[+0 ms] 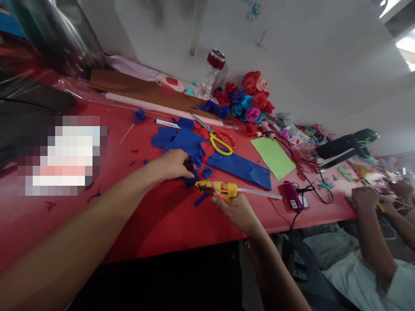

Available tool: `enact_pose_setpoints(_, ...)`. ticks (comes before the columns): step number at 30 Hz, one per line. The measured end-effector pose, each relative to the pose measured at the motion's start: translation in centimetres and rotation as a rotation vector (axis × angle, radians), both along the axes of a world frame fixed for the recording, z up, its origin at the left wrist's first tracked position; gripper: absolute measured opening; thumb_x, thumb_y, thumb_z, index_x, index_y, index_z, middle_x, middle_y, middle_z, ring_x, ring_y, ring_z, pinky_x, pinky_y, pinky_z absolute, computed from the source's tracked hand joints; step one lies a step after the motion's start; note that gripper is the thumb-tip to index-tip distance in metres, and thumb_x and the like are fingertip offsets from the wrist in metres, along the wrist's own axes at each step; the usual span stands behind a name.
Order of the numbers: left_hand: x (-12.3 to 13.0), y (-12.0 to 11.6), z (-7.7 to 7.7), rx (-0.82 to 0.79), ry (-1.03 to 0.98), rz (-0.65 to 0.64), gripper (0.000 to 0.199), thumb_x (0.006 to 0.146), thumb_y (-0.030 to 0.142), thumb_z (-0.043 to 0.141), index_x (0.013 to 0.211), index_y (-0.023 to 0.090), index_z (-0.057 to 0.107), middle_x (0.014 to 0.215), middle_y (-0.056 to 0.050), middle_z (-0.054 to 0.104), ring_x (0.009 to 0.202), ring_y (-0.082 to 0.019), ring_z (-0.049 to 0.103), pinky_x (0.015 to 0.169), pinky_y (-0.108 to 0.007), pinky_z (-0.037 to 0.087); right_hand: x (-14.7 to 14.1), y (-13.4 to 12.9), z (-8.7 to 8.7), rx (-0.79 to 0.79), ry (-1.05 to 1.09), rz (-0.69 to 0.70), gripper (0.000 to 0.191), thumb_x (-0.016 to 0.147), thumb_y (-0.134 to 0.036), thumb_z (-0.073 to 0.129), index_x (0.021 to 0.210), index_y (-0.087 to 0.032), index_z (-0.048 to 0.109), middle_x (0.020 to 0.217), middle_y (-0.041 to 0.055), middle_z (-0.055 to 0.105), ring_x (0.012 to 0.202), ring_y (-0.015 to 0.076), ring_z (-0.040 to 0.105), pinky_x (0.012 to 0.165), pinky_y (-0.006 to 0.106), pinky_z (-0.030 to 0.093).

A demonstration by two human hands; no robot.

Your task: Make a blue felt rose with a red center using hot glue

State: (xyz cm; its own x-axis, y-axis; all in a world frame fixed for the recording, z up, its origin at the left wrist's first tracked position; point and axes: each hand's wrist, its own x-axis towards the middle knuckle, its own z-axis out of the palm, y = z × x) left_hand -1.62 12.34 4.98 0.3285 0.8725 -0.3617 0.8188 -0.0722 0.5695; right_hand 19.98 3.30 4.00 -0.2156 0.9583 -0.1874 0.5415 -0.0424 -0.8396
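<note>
My right hand [238,211] is wrapped around the handle of a yellow hot glue gun [220,187]. A clear glue stick [259,193] juts from its back end, and a small red light glows near the grip. The nozzle points left, towards my left hand [175,164]. That hand has its fingers curled on a dark blue paper piece [190,180], partly hidden by the fingers. Just beyond lie cut blue paper petals [186,139], red paper scraps [207,149] and a pair of yellow-handled scissors [221,144] with slightly parted blades.
A folded blue paper strip [243,169], a green sheet [272,156] and a purple power socket [293,196] with black cables lie to the right. Paper roses [249,101] and a glass bottle [210,75] stand by the wall. A co-worker's hand [365,198] is at far right.
</note>
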Motion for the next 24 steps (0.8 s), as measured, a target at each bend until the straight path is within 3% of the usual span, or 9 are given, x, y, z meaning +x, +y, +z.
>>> enact_pose_setpoints(6,-0.3,0.0,0.1,0.008,0.014,-0.041,0.029,0.068,0.024,0.070,0.096,0.016,0.072,0.100,-0.008,0.077,0.089,-0.022,0.070,0.069,-0.025,0.045,0.3,0.0,-0.4,0.017,-0.014,-0.042,0.028,0.076,-0.049,0.063,0.079,-0.021,0.068,0.073,0.0017,0.068,0.067,0.0167,0.059,0.063,0.028,0.049)
enact_pose_setpoints(15,-0.3,0.2,-0.4,0.025,0.008,-0.053,0.027,0.067,0.024,0.070,0.093,0.017,0.072,0.091,-0.006,0.077,0.085,-0.023,0.069,0.068,-0.027,0.045,0.6,0.0,-0.3,0.045,-0.079,-0.094,0.040,0.075,-0.058,0.061,0.074,-0.018,0.067,0.068,0.0045,0.065,0.062,0.0181,0.057,0.059,0.029,0.048)
enact_pose_setpoints(24,-0.4,0.1,-0.3,0.025,-0.013,-0.048,0.022,0.067,0.024,0.068,0.087,0.017,0.070,0.090,-0.006,0.077,0.083,-0.021,0.068,0.067,-0.026,0.044,1.1,-0.3,-1.0,0.064,-0.160,-0.133,0.040,0.078,-0.057,0.060,0.072,-0.018,0.068,0.069,0.0057,0.066,0.064,0.0190,0.059,0.058,0.029,0.048)
